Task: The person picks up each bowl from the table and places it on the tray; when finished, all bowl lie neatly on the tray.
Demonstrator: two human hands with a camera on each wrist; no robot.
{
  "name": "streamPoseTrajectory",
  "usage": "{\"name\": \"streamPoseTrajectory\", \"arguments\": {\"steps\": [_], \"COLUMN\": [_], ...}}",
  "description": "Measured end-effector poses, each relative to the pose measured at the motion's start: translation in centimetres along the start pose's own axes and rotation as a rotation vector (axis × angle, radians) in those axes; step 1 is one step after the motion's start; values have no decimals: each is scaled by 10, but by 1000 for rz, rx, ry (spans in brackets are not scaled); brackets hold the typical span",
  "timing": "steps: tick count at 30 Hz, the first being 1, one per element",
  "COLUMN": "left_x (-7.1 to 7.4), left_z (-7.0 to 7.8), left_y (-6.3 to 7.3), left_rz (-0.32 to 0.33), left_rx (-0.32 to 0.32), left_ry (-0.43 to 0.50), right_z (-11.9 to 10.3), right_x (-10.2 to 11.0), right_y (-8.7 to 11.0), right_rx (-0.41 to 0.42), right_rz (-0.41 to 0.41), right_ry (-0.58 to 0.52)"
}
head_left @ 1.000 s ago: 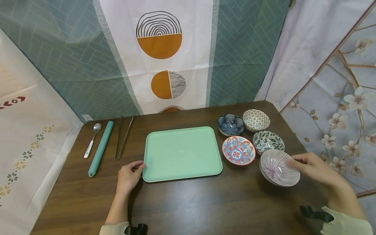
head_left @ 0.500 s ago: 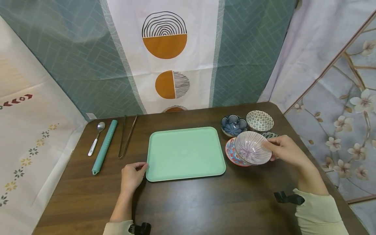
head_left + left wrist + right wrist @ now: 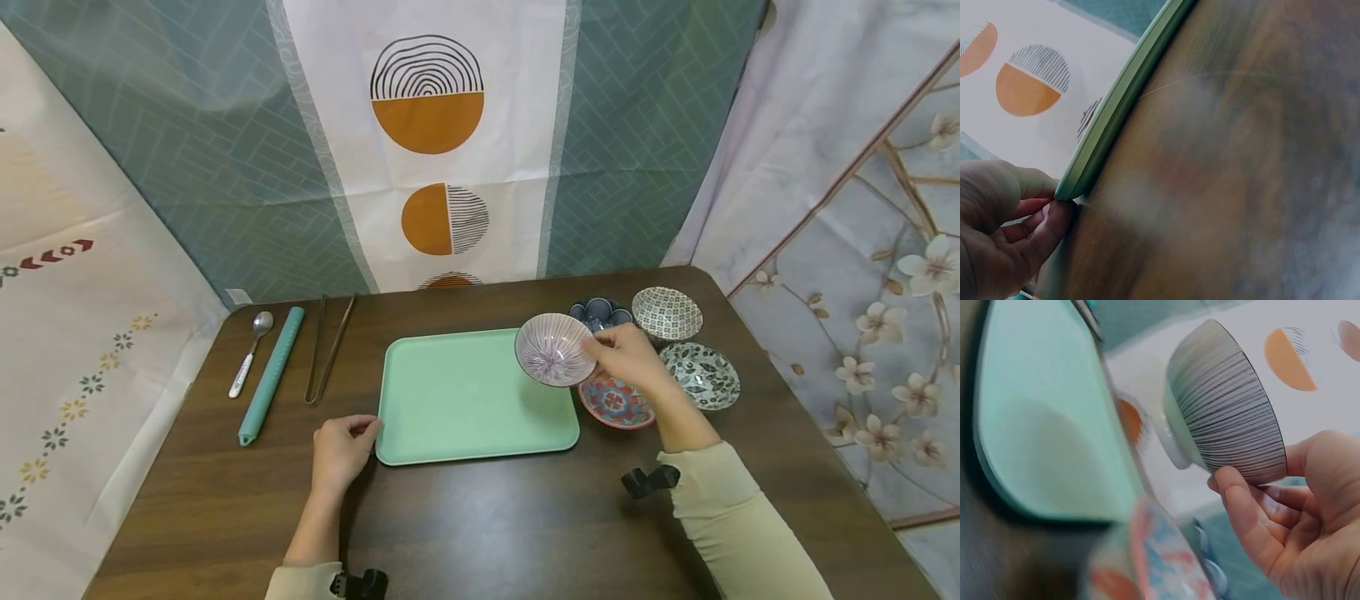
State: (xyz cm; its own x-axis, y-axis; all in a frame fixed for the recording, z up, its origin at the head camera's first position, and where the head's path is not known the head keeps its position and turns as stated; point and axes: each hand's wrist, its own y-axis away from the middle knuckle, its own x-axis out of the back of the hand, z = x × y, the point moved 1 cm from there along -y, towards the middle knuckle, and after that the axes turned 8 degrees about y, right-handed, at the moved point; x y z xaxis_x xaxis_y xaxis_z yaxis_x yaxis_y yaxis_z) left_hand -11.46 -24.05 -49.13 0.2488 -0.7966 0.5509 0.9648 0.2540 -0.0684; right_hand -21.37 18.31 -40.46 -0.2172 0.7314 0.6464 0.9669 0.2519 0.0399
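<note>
My right hand [image 3: 626,357] pinches the rim of a white bowl with thin purple stripes [image 3: 553,350]. The bowl hangs above the right end of a mint green tray [image 3: 457,400], its shadow falling on the tray. In the right wrist view the striped bowl [image 3: 1229,406] shows its outer side and foot, with thumb and fingers on either side of the wall. My left hand [image 3: 341,454] grips the tray's left edge near the front corner. The left wrist view shows thumb and fingertips pinching the tray corner [image 3: 1072,187].
Right of the tray sit a red-and-blue patterned bowl [image 3: 618,404], a dark blue bowl [image 3: 600,312] partly hidden, a checked bowl [image 3: 667,313] and a green leaf bowl [image 3: 701,377]. To the left lie a spoon [image 3: 251,354], a teal rolled item [image 3: 272,375] and metal tongs [image 3: 327,350].
My right hand has lifted the striped bowl from beside the leaf bowl and carried it left, past the red-and-blue bowl, to over the tray. My left hand keeps its hold on the tray.
</note>
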Motion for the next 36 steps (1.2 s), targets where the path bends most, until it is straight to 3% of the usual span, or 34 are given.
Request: {"name": "streamPoseTrajectory", "arguments": {"steps": [17, 36], "left_x": [3, 2], "left_z": [0, 1], "left_y": [-4, -6], "left_rz": [-8, -54], "left_rx": [29, 76], "left_ry": [-27, 29], "right_z": [-39, -65], "right_x": [-87, -160], "right_y": [-51, -88], "right_rx": [-46, -165], "right_rz": [-94, -136], "right_ry": [-84, -271]}}
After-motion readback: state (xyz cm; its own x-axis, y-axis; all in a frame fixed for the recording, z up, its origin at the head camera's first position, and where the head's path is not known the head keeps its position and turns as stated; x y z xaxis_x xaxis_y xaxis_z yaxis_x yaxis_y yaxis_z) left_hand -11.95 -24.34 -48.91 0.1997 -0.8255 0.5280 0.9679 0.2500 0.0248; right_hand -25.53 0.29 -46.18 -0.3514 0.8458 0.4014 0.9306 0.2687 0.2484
